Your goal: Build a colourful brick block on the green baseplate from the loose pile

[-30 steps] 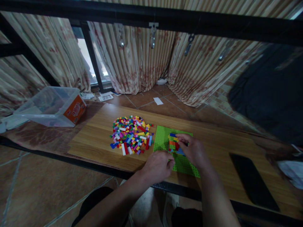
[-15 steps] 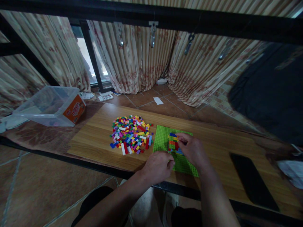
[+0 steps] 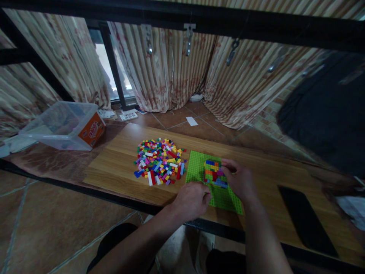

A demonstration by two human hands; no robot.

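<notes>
A green studded baseplate [image 3: 196,163] lies on the wooden board, bearing a low block of red, blue, yellow and orange toy bricks [image 3: 211,173]. At the right edge of these bricks is my right hand [image 3: 241,180], its thumb and forefinger slightly apart with no brick visible between them. My left hand [image 3: 192,201] rests over the baseplate's near left corner, fingers curled into a pinch. Whatever it may hold is too small to make out. Left of the baseplate spreads a pile of loose coloured toy bricks [image 3: 159,160].
A clear plastic bin [image 3: 62,127] with an orange label stands at the far left. Toward the right end of the wooden board [image 3: 114,167] lies a flat black object [image 3: 306,220]. Curtains [image 3: 176,72] hang behind, and a dark bar [image 3: 216,26] crosses the top.
My right hand has drawn a little to the right, off the brick block, uncovering more of its top. My left hand stays nearly in place. The view has shifted slightly.
</notes>
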